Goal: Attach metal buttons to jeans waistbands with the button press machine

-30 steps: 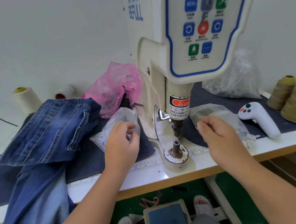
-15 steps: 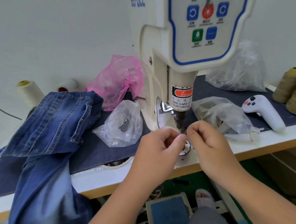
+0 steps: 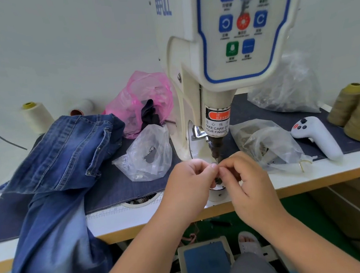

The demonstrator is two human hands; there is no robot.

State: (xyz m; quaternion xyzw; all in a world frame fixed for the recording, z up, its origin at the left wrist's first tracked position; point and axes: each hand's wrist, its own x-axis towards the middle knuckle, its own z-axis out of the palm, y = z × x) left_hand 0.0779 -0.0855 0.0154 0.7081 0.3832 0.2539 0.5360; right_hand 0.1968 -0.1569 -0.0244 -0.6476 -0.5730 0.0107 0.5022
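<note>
— Two hands are meeting under the button press machine [image 3: 220,43]; what are they holding?

— The left hand [image 3: 190,184] and right hand [image 3: 246,180] are both pinching what is probably a small metal button [image 3: 215,165], too tiny to show which way it is facing.

— And the jeans [image 3: 65,152]?

— One pair is lying left, its legs hanging off the table [image 3: 311,171].

— Any writing?

— "BEFULL" and "TAKE CARE OF YOUR FINGER" are showing. Three clear bags, one pink.

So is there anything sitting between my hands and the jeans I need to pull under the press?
Nothing visible blocks the way. The jeans lie left of the left hand, with only flat dark cloth between. A clear plastic bag sits behind that path. Both hands meet under the press head.
</note>
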